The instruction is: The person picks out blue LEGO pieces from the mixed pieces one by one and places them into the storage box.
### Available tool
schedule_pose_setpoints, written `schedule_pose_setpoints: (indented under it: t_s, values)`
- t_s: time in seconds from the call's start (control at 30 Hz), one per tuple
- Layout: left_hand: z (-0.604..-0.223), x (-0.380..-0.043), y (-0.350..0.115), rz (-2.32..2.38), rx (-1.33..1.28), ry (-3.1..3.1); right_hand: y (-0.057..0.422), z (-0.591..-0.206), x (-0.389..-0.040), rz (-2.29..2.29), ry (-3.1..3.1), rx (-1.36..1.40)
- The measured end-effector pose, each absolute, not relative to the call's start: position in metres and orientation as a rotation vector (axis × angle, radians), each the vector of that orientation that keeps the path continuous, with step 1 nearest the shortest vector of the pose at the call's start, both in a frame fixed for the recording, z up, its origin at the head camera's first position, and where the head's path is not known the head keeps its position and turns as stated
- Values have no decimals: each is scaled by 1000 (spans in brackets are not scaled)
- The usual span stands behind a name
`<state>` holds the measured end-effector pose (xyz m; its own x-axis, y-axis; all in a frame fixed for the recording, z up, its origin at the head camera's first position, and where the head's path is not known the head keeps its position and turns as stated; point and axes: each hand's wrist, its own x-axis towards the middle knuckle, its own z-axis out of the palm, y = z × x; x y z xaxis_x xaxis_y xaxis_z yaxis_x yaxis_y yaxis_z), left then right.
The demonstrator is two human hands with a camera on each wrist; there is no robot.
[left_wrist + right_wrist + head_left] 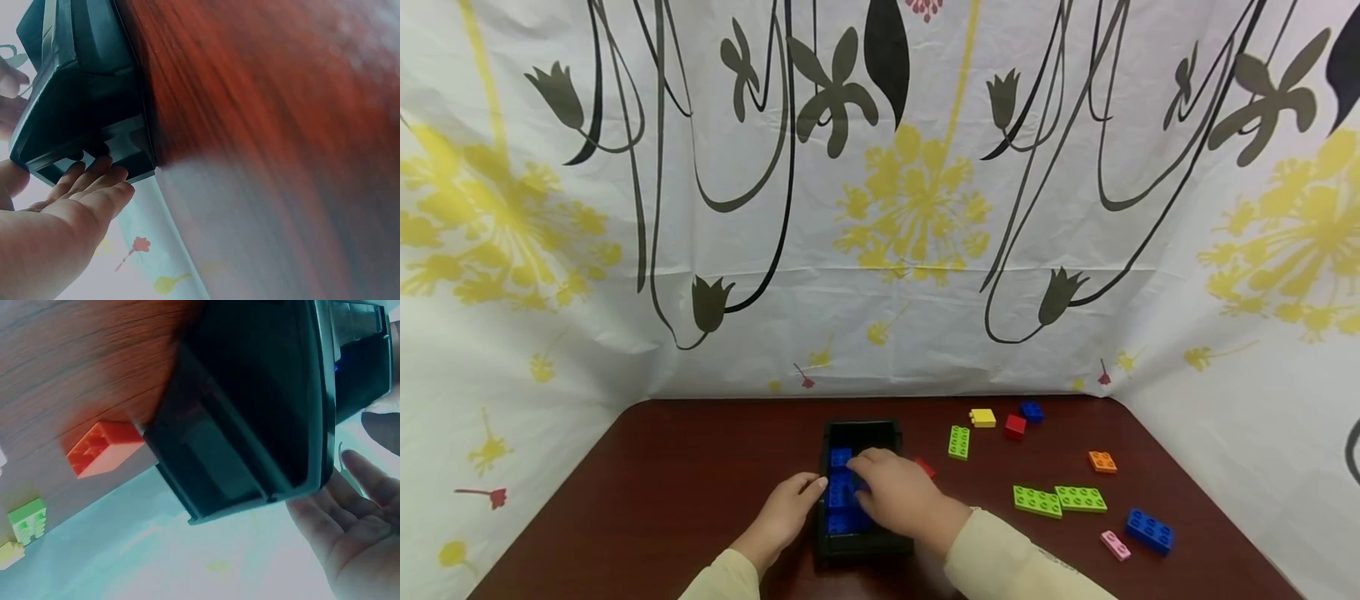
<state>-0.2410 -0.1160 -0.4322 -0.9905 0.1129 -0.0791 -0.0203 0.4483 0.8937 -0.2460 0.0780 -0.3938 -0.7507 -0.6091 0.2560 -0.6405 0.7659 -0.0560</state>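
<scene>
A black plastic bin (pixel 861 548) stands on the table with several blue building bricks (pixel 840 492) inside, lined up along its left side. My left hand (pixel 784 507) grips the bin's left wall, thumb at the rim and fingers against the outside. In the left wrist view, the fingers (pixel 103 187) lie under the bin's outer ledge. My right hand (pixel 901 493) reaches over the right rim into the bin, fingertips at the blue bricks. Whether it holds a brick is hidden. The right wrist view shows the right hand (pixel 356 531) partly behind the bin wall.
Close to the bin's right side lies a red brick (pixel 103 450). Farther right are green bricks (pixel 1037 501), a yellow brick (pixel 982 418), another red brick (pixel 1015 427), an orange brick (pixel 1102 462), a pink brick (pixel 1116 545) and a blue brick (pixel 1149 531). A patterned curtain (pixel 887 333) hangs behind the table.
</scene>
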Motion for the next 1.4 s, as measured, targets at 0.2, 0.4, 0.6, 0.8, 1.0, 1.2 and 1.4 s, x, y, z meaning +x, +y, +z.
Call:
schedule_pose_setpoints:
  t_s: [0.2, 0.4, 0.6, 0.8, 1.0, 1.2, 1.4]
  values:
    - [-432, -242, -114, 1582, 56, 2560, 92, -390, -244, 319, -2629, 983]
    - [-431, -242, -113, 1581, 40, 2549, 109, -391, -241, 364, -2547, 939]
    - [-431, -242, -112, 1571, 45, 2552, 125, -389, -237, 418, -2494, 892]
    - [-430, -241, -113, 1579, 51, 2542, 140, -389, -235, 430, -2498, 790]
    - [-429, -241, -113, 1587, 45, 2538, 157, -392, -236, 462, -2527, 660]
    - [-428, -240, -114, 1582, 37, 2536, 173, -395, -238, 459, -2498, 578]
    - [-428, -240, -113, 1582, 39, 2533, 189, -396, -237, 432, -2430, 578]
